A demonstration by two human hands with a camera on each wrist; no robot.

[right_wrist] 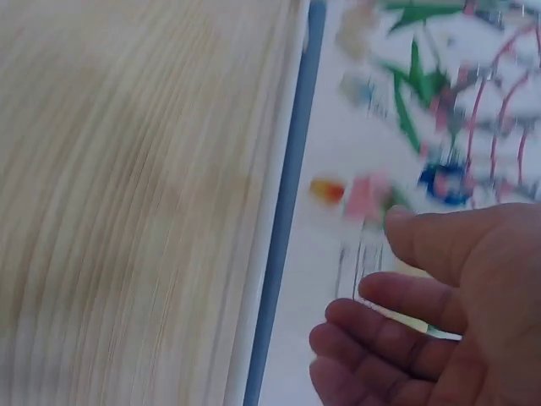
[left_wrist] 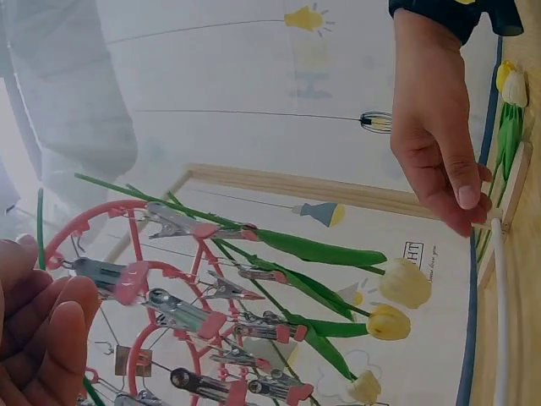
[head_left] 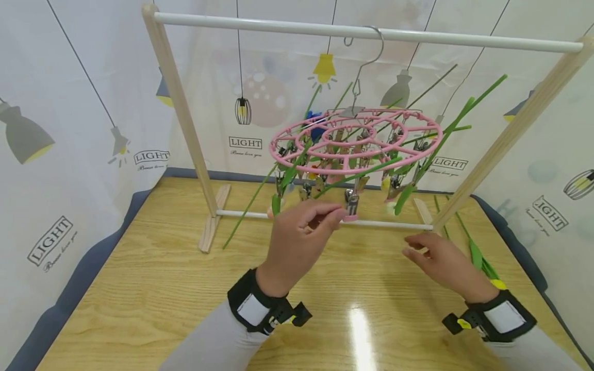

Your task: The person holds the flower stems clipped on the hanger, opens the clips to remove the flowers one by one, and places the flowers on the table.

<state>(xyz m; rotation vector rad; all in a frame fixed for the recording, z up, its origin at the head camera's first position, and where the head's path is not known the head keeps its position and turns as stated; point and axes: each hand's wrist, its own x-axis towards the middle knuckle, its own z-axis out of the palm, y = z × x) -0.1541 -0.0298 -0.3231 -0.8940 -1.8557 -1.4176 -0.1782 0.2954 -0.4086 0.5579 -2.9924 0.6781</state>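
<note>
A pink round clip hanger [head_left: 355,170] hangs by a metal hook from a white rail, with artificial flowers clipped upside down around it. At its front, my left hand [head_left: 297,242] is raised, thumb and forefinger close to the pink tip of a hanging metal clip [head_left: 352,203]. In the left wrist view the fingers [left_wrist: 63,313] are bent, with a gap to the thumb and nothing seen held; contact with the clip is unclear. My right hand [head_left: 443,265] hovers over the table at right, fingers loosely bent and holding nothing. Pale and yellow tulips [left_wrist: 389,322] hang from clips.
A wooden stand [head_left: 178,108] with a white lower bar [head_left: 390,224] frames the hanger. Loose tulips [head_left: 478,257] lie on the wooden table [head_left: 185,309] right of my right hand. A printed backdrop [head_left: 83,154] encloses the back and sides.
</note>
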